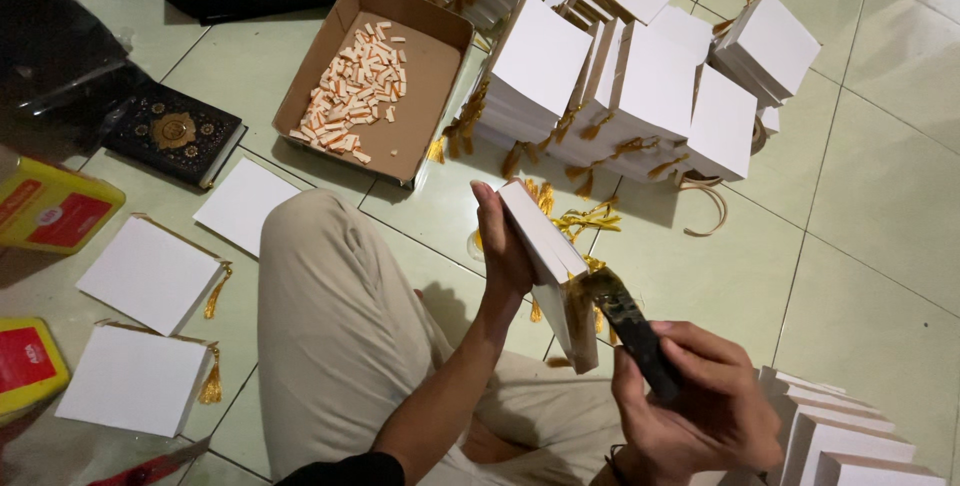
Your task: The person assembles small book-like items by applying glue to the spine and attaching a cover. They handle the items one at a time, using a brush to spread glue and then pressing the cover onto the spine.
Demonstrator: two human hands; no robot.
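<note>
Over on the left edge of the floor (880, 206) there are two yellow packages with red labels: a boxy one (50, 208) up top and a flatter one (25, 364) lower down, both partly cut off by the frame. Next to them lies a black book with a gold ornament cover (176, 133), and a shallow brown cardboard tray (425, 76) holds a heap of small pale paper strips (355, 86).

The left hand (500, 241) is clamped around a white book block (548, 256), held up off the floor above the knee. Its long axis runs diagonally from upper left down to lower right, spine side facing the right hand. The right hand (700, 406) is wrapped around a dark brush (630, 326), whose tip touches the lower end of the block.

Behind that is a big stack of white book blocks (620, 76) with gold tassel ribbons (585, 218), matte paper, square-cut edges. More white blocks (150, 271) lie flat on the glossy pale tiles at left.
</note>
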